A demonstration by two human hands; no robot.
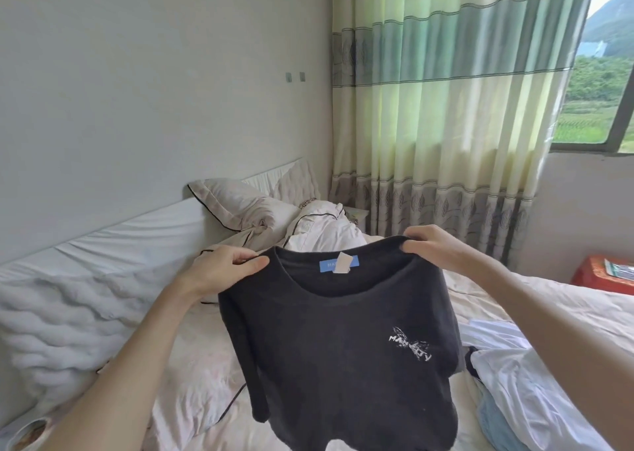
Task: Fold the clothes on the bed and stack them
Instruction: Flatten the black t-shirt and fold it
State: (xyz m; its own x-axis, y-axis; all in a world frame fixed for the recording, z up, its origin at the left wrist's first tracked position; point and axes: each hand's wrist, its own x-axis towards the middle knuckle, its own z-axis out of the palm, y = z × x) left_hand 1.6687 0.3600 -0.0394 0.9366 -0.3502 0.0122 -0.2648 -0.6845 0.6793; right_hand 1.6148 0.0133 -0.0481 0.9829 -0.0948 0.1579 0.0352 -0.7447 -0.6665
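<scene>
Black T-shirt held up by both shoulders, ready to be laid out for folding.

The left hand [224, 269] and right hand [433, 248] each pinch a shoulder of the black T-shirt [338, 340] beside the collar, thumbs in front, so it hangs over the bed [192, 375] with the blue neck label [338, 266] between the grips. Below the right hand lies a heap of white and pale blue clothes [514, 382]; beyond both, a pillow [236, 207]. To fold well, I would keep the shoulders level, lower the hem first onto bare sheet, then smooth the sleeves flat.
</scene>
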